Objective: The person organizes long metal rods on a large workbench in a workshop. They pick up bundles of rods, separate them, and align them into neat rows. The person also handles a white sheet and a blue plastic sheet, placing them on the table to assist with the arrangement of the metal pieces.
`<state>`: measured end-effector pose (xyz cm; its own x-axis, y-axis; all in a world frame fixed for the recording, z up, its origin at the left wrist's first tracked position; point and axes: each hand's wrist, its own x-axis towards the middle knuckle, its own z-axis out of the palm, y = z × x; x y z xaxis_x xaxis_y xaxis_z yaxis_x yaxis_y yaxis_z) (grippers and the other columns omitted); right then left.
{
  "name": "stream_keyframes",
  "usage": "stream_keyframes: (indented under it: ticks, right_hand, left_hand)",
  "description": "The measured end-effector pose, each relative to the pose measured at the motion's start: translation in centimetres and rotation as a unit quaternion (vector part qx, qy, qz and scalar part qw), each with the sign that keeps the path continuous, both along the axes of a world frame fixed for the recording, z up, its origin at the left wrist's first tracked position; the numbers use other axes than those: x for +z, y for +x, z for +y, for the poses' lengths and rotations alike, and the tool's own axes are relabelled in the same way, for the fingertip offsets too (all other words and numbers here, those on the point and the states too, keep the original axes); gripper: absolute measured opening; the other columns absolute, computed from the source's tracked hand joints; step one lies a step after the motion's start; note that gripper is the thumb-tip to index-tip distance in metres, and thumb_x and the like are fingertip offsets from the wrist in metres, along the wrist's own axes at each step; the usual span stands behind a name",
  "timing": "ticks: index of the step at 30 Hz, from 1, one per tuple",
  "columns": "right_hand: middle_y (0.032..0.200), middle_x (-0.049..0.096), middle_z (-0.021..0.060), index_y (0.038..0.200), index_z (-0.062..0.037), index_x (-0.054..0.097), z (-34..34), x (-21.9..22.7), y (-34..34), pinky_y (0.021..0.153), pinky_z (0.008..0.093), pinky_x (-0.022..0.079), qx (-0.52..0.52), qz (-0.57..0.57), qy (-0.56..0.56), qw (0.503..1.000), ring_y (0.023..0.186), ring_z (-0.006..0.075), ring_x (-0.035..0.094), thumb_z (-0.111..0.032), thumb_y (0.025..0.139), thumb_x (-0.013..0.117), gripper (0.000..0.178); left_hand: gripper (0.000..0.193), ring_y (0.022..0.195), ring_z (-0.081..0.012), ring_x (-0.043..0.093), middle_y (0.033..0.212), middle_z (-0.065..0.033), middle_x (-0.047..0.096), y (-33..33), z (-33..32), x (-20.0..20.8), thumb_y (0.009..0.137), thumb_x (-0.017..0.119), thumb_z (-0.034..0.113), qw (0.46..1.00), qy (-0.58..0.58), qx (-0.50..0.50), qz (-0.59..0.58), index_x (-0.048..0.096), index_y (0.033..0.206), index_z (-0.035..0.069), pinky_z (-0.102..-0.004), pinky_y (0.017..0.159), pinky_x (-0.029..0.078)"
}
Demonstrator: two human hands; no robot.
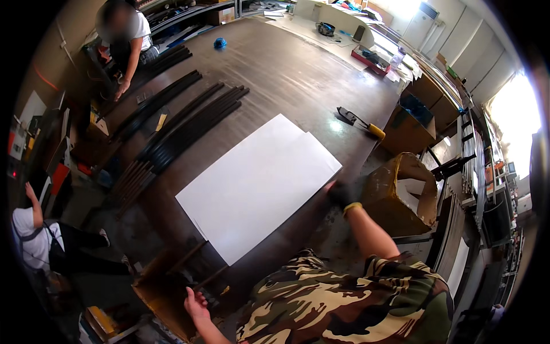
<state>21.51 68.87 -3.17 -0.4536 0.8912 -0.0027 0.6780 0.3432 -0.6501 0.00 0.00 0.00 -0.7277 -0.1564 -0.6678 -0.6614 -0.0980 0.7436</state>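
Observation:
A stack of large white sheets (258, 189) lies slantwise on the dark table, its layers slightly out of line at the corners. My right hand (342, 195), in a black glove with a yellow cuff, is at the stack's right edge. One bare fingertip shows beside the sheet; the other fingers blend into the dark background, so any grip is hidden. Below the stack's near left corner, my left hand (197, 303) is bare, with its fingers loosely bent and apart. It appears to hold nothing. A thin dark strip (211, 278) runs from near that hand toward the sheets.
Bundles of dark strips (189, 123) lie on the table's left. A yellow-handled tool (361, 122) rests near the right edge, above an open cardboard box (398, 192). Another box (157, 292) stands by my left hand. Two co-workers (129, 43) are at the left.

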Motion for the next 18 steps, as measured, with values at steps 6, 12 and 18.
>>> stream_keyframes:
  ticks: [6,12,18]
  right_hand:
    - [0.081,0.067,0.005,0.102,-0.0073,0.069,10.0,0.9,1.8,0.065,0.0313,0.049,-0.034,0.012,-0.089,0.995,0.07,0.0165,0.061,-0.019,0.086,0.07,0.02]
    - [0.074,0.066,0.011,0.093,-0.0062,0.068,7.7,6.0,-4.4,0.059,0.0351,0.05,-0.012,-0.098,-0.29,0.952,0.063,0.0218,0.06,-0.02,0.085,0.071,0.016]
    - [0.084,0.069,0.0103,0.101,-0.006,0.069,10.0,3.8,-3.1,0.071,0.0375,0.053,0.169,-0.227,-0.081,0.956,0.075,0.0229,0.064,-0.021,0.087,0.071,0.02]
  left_hand:
    - [0.033,0.089,-0.0305,0.06,0.096,-0.0121,0.063,1.9,6.2,8.1,0.075,0.083,0.028,0.714,-0.507,-0.2,0.44,0.068,0.094,0.005,-0.041,0.077,0.049]
    - [0.021,0.088,-0.028,0.06,0.086,-0.0043,0.064,0.5,13.4,6.6,0.069,0.084,0.022,0.708,-0.329,-0.407,0.474,0.071,0.081,0.011,-0.0398,0.08,0.044]
    - [0.017,0.083,-0.0256,0.058,0.08,0.0001,0.063,0.4,13.6,4.5,0.068,0.083,0.022,0.719,-0.337,-0.388,0.468,0.07,0.074,0.014,-0.0411,0.078,0.042]
